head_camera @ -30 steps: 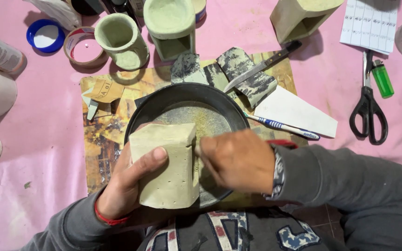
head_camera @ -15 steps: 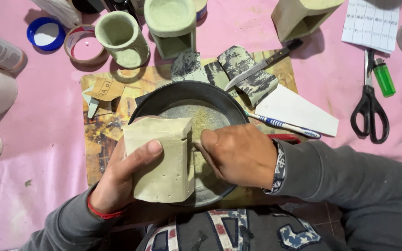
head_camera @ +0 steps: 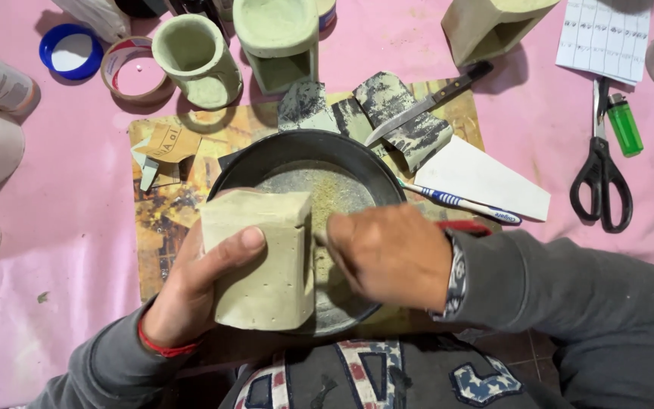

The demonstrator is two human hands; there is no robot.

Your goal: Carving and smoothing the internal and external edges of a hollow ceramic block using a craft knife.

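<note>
Left hand (head_camera: 191,291) grips clay block (head_camera: 263,261) (over pan (head_camera: 297,151)).

Bare pink cloth (head_camera: 62,250) lay open on the left. Ahead, a knife (head_camera: 425,106), toothbrush (head_camera: 459,203) and clay cup (head_camera: 194,60) crowded the way.

We see both arms in grey long sleeves. A thin red band circles the wrist of the left hand (head_camera: 206,291); a patterned cuff shows by the right hand (head_camera: 391,254). The grey top carries stitched patch lettering.
</note>
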